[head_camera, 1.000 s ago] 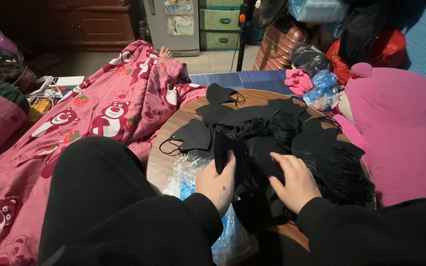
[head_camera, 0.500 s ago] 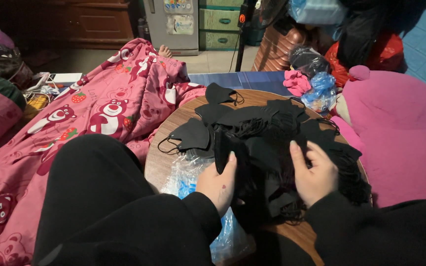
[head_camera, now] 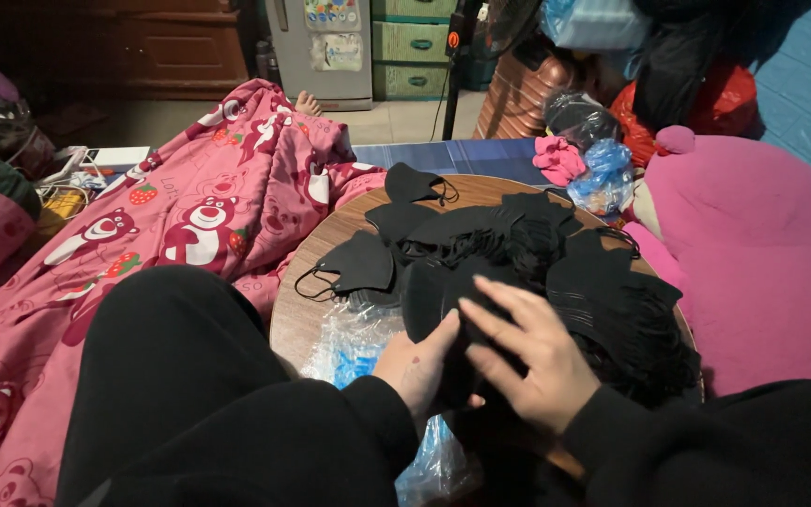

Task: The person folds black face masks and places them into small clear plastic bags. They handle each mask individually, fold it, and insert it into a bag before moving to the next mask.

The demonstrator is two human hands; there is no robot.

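A heap of black face masks [head_camera: 556, 263] covers a round wooden table [head_camera: 307, 282]. My left hand [head_camera: 420, 366] grips a stack of black masks [head_camera: 443, 310] from its left side at the table's near edge. My right hand [head_camera: 527, 352] lies flat on top of that same stack, fingers spread and pointing left. One single mask [head_camera: 359, 263] with ear loops lies apart at the left of the heap. Another [head_camera: 410, 183] lies at the far edge. Both my sleeves are black.
Crinkled clear plastic bags [head_camera: 359, 343] lie under my left hand on the table. A pink blanket with bear prints [head_camera: 190, 216] spreads at left, with a bare foot [head_camera: 307, 101] at its far end. A big pink plush [head_camera: 753, 244] lies at right. Bags and a suitcase stand behind.
My right hand has come from the right side of the heap onto the stack held by my left hand. The left hand has stayed in place with the stack.
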